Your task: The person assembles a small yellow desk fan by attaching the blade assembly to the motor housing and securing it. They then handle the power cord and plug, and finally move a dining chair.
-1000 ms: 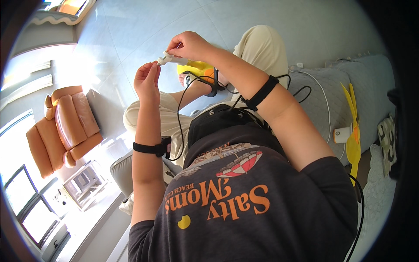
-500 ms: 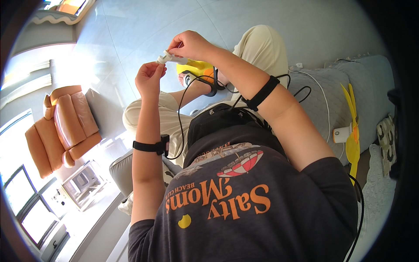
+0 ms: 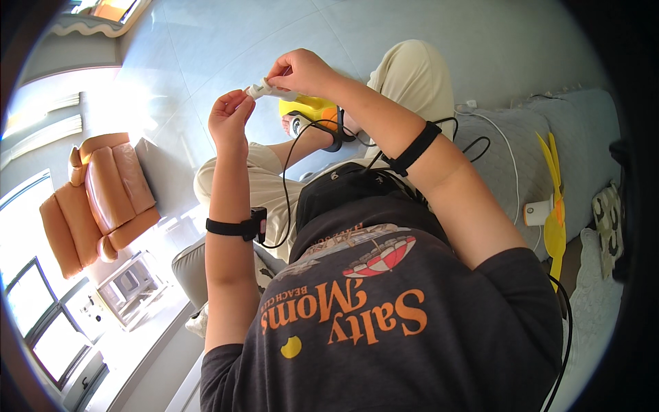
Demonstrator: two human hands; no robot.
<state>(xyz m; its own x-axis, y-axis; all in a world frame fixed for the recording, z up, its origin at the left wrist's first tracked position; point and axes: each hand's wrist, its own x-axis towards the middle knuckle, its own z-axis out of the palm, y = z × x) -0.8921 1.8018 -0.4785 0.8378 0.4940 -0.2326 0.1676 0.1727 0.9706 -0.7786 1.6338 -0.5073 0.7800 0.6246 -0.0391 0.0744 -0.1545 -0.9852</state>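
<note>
A small white part (image 3: 264, 88) is held up in front of the seated person, above the knees, pinched at its right end by the fingers of the right hand (image 3: 302, 71). The left hand (image 3: 230, 118), fingertips bunched, touches its left end. The work looks mid-way through fitting or twisting; the next move probably calls for a steady grip. A yellow toy (image 3: 309, 110) lies below.

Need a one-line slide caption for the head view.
Seated person's left hand and right hand hold a small white part between them.
</note>
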